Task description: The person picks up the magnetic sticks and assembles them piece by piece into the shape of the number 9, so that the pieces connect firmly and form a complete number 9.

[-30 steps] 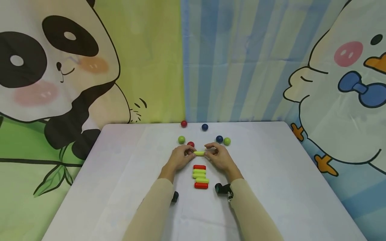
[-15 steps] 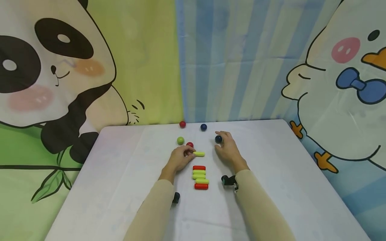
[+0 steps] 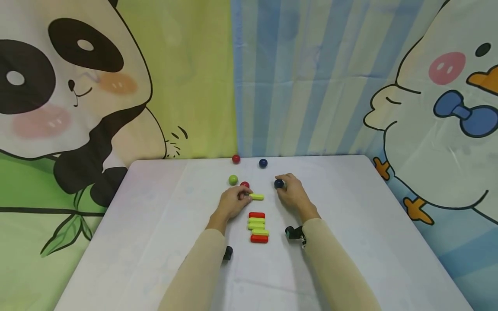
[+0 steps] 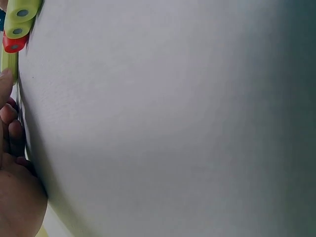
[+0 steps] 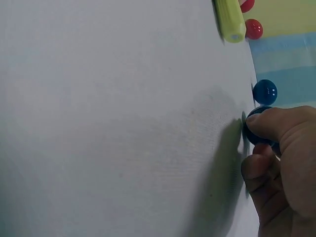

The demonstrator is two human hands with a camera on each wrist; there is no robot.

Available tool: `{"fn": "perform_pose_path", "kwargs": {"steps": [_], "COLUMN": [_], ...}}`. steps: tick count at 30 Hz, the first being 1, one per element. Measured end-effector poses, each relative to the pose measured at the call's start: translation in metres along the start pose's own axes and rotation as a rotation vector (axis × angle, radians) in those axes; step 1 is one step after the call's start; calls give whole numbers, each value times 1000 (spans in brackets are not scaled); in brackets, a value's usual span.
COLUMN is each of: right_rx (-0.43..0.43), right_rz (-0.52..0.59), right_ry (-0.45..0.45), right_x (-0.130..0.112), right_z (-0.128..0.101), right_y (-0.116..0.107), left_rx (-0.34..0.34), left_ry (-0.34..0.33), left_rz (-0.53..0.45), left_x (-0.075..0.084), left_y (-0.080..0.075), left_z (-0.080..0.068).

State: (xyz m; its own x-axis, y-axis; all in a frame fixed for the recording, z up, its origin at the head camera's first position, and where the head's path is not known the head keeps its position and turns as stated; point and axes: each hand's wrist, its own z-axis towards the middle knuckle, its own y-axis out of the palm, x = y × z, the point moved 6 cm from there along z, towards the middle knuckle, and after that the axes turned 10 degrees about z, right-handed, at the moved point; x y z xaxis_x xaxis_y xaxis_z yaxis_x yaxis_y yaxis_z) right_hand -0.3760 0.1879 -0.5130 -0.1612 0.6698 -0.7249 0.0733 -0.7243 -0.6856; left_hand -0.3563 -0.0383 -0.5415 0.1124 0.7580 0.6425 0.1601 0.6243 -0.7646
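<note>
My left hand [image 3: 231, 204] pinches the left end of a yellow-green stick [image 3: 258, 197] lying crosswise on the table. The left wrist view catches the thumb [image 4: 5, 85] right at that stick's end. Further right and farther back, my right hand [image 3: 294, 193] holds a dark blue ball [image 3: 278, 183] between thumb and fingers. Seen from the right wrist, the thumb [image 5: 276, 121] covers much of this ball. Nearer the body, a column of red and yellow-green sticks [image 3: 256, 226] lies between the forearms, a red stick [image 3: 259, 239] at its near end.
A red ball [image 3: 244, 184] sits just behind the left fingers, with a green ball [image 3: 233, 179] beside it. Close to the table's far edge are another red ball [image 3: 236, 159] and a second dark blue ball [image 3: 263, 163]. A patterned curtain [image 3: 303, 77] hangs behind the table.
My right hand has left the yellow-green stick, moved right and away, and gripped the dark blue ball, drawing it slightly nearer. The right green ball is now hidden behind it. My left hand stays put.
</note>
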Motion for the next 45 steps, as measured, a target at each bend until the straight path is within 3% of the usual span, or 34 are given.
{"fn": "perform_pose_path", "kwargs": {"steps": [6, 13, 27, 34, 41, 45], "right_rx": [-27, -51, -62, -91, -106, -99], "right_rz": [12, 90, 168, 136, 43, 62], "right_ry": [-50, -25, 6, 25, -15, -41], "right_x": [-2, -3, 0, -2, 6, 8], "right_z": [0, -6, -18, -19, -23, -23], "right_y": [9, 15, 25, 25, 26, 27], "left_rx": [29, 33, 14, 14, -4, -10], "left_ry": [-4, -8, -47, -59, -24, 18], "left_rz": [52, 95, 60, 77, 59, 20], "left_x": [-4, -7, -2, -3, 0, 2], "left_y": [-2, -6, -6, -5, 3, 0], "left_z": [3, 5, 4, 4, 0, -1]}}
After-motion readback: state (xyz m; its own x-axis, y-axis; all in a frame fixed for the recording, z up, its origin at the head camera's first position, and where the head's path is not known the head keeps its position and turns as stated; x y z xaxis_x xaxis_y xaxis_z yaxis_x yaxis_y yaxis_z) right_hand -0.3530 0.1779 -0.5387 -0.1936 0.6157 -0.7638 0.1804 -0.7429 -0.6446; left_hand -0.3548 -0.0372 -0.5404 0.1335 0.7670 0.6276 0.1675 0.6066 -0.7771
